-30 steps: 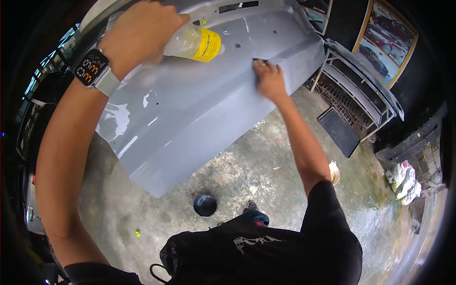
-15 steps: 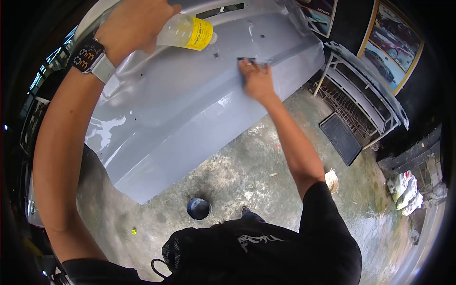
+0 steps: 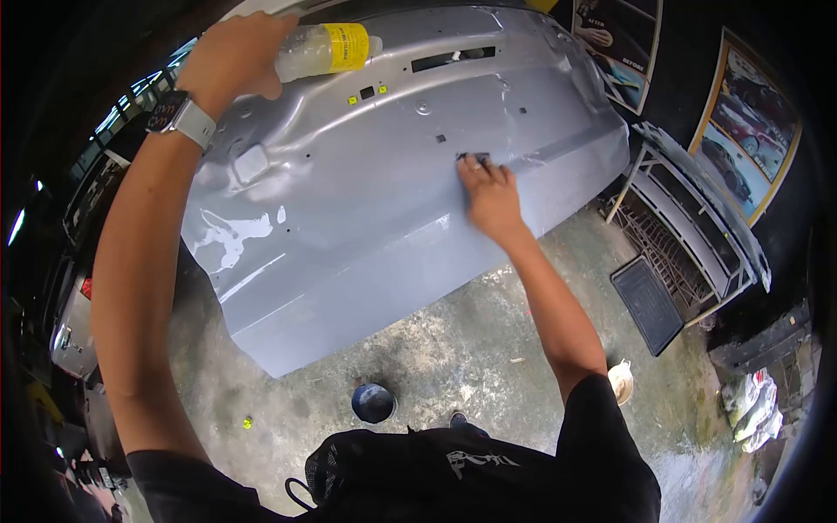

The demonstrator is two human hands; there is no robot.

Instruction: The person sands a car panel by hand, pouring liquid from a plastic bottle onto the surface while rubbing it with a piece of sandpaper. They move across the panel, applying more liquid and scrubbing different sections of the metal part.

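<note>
My left hand, a watch on its wrist, is closed around a clear plastic bottle with a yellow label. The bottle lies nearly sideways above the far left part of a silver-grey car body panel, its nozzle end to the right. On the panel's middle, my right hand presses its fingertips onto a small dark piece of sandpaper, mostly hidden under them. Wet, shiny patches show on the panel's left side, and several small holes and a long slot are cut in it.
A dark bucket stands on the stained concrete floor near my feet. To the right are a metal rack, a black tray, a pale tub and white bags. Framed posters hang on the dark wall.
The view has shifted, so the panel sits lower and further right. Over the panel, the bottle has moved back and left. My right hand has slid slightly left with the sandpaper.
</note>
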